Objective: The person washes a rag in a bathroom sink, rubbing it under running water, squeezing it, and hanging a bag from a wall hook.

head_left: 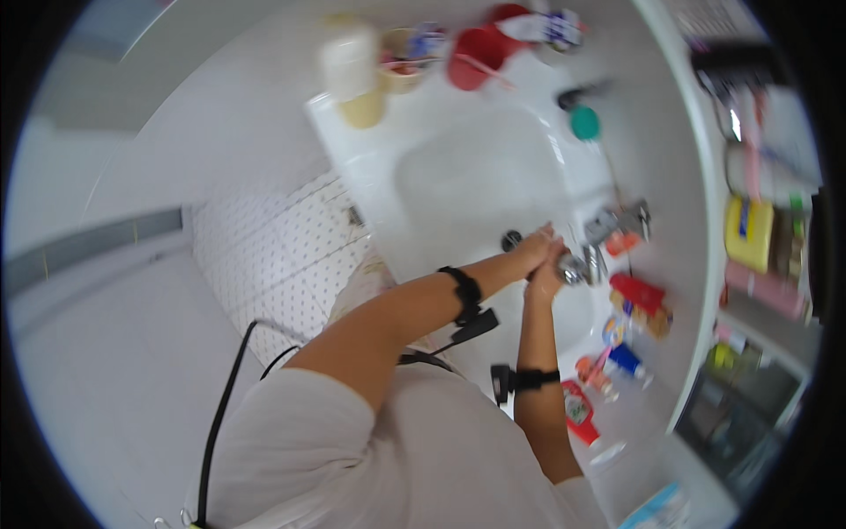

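Well, left hand (531,250) and right hand (545,277): touching; can't tell if holding anything.
Tap (572,267): so close that knuckles might bump.

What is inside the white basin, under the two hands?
In the white basin, a dark round fitting shows beside the left hand. That hand and the right hand hide whatever lies directly beneath them.

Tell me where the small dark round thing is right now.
In the head view, the small dark round thing is a little right of centre, in the white basin, just left of the person's left hand.
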### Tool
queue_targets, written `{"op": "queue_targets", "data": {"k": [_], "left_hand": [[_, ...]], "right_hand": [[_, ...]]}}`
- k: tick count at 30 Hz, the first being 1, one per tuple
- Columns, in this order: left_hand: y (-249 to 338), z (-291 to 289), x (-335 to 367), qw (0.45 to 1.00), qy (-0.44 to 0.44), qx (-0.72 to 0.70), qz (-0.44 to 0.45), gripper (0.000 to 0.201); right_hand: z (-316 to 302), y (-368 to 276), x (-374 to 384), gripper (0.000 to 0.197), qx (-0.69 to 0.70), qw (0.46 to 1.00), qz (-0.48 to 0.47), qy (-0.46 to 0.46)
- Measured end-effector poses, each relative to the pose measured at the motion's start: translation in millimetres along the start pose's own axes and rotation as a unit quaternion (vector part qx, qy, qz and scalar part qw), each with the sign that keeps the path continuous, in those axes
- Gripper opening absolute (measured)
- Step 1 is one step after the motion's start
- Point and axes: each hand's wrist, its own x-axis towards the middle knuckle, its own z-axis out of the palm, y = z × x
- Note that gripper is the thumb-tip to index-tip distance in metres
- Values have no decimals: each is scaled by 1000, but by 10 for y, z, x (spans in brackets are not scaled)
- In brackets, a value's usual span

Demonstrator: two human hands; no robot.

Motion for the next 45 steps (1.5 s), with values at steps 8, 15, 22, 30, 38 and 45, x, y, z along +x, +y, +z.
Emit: {"op": "queue_targets", "data": {"k": [8,15,22,30,38,45], "left_hand": [[240,195,-276,973,-13,228,38,35],[-38,266,-365,956,-20,284,-62,44],[143,-19,-72,987,-46,121,-99,35],[228,151,-149,974,-51,216,-49,39],[361,118,-434,879,-36,473,-45,37],[810,-100,-393,538,-80,836,68,17]], "right_hand": [[-32,253,-63,26,-128,985,-96,70],[-193,-302,250,25,-84,977,21,195],[-9,-324,-47,15,-121,963,-219,99],[30,-243,-31,24,-177,963,-162,121],[-43,-336,121,24,-175,982,14,75],[-589,-258,209,25,456,864,209,-45]]}}
